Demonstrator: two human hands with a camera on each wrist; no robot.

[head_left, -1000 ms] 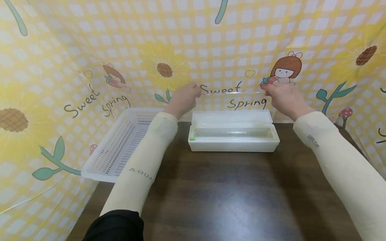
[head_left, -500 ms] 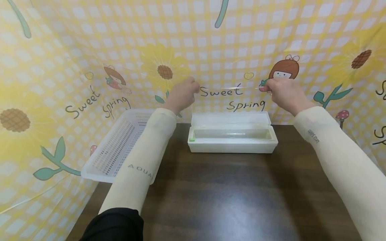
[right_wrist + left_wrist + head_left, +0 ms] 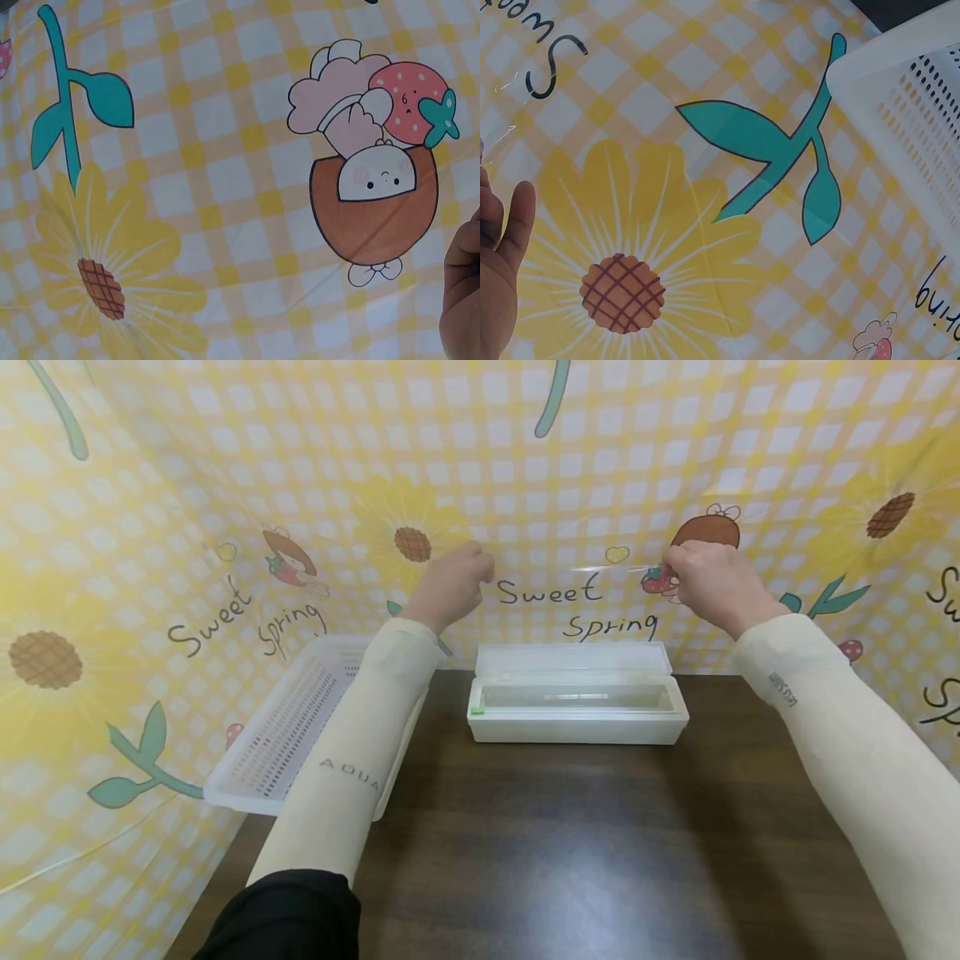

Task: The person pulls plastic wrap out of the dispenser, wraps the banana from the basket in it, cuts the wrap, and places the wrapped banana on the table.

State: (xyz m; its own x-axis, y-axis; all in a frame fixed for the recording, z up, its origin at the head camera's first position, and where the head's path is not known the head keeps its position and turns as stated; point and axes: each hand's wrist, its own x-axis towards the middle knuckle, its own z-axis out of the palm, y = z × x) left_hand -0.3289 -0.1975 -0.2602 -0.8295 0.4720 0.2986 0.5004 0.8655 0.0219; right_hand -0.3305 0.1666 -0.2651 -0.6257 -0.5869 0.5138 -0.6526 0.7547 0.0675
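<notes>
In the head view, my left hand (image 3: 452, 583) and right hand (image 3: 712, 583) are raised level with each other, fingers curled. Between them stretches clear cling film (image 3: 615, 567), seen only as a thin shiny edge running to the right fingertips. Below and between the hands sits a long white cling film dispenser (image 3: 577, 731), its lid (image 3: 573, 658) tipped back and a green slider (image 3: 477, 711) at its left end. The left wrist view catches part of the left hand (image 3: 499, 277) beside faint film glints. Only a sliver of the right hand (image 3: 461, 292) shows in its wrist view.
A white perforated plastic basket (image 3: 238, 800) stands at the left of the dark wooden table (image 3: 570, 860), partly hidden by my left forearm. Yellow checked cloth (image 3: 555, 468) with printed flowers hangs behind and along the left side.
Both hands have risen slightly, and the film's shiny edge has gone up with them. The dispenser and basket stay in place, while the head view has shifted a little.
</notes>
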